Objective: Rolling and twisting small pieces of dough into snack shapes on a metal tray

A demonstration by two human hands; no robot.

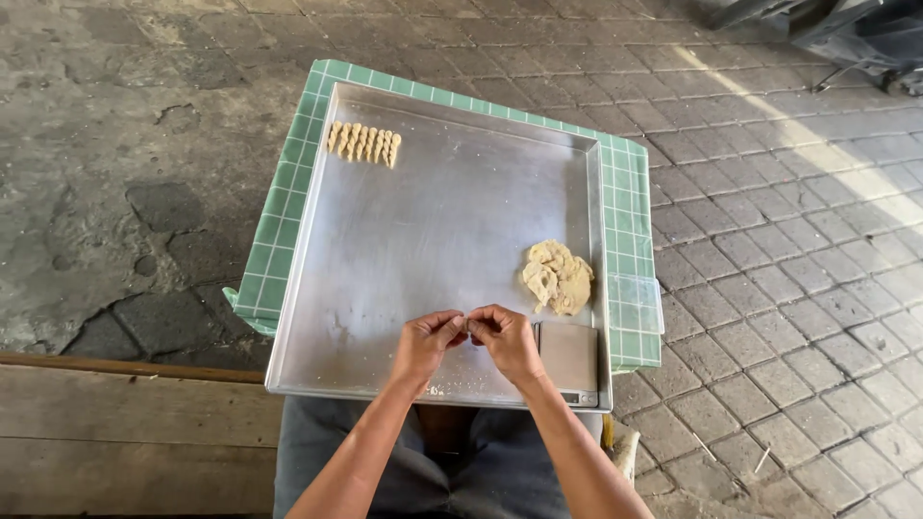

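Observation:
A large metal tray [385,250] rests on a green checked cloth [279,231] over my lap. My left hand [425,343] and my right hand [508,339] meet above the tray's near edge, fingertips pinched together on a small piece of dough [466,323] that is mostly hidden. A lump of pale dough [557,277] lies at the tray's right side, just beyond my right hand. A row of several small shaped dough pieces [363,143] sits in the far left corner of the tray.
A flat metal scraper [567,358] lies in the tray's near right corner. A clear plastic piece [635,303] hangs off the right edge. Grey paving stones [788,288] surround the tray; a wooden bench [125,423] runs at the lower left.

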